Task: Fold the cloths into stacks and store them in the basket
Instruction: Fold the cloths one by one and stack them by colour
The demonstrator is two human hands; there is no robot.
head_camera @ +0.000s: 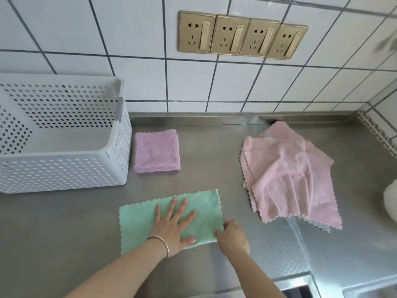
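A green cloth (137,220), folded to a rectangle, lies on the steel counter in front of me. My left hand (175,224) rests flat on it, fingers spread. My right hand (233,236) pinches the cloth's right edge near the lower corner. A folded purple cloth (157,150) lies beside the white perforated basket (64,171) at the left; no cloth shows inside the basket. A loose pile of pink cloths (287,175) sits to the right, with a pale cloth edge showing under it.
The steel counter (64,222) meets a white tiled wall carrying a row of gold sockets (242,36). A sink edge (354,287) shows at bottom right. A white object (391,201) sits at the right border.
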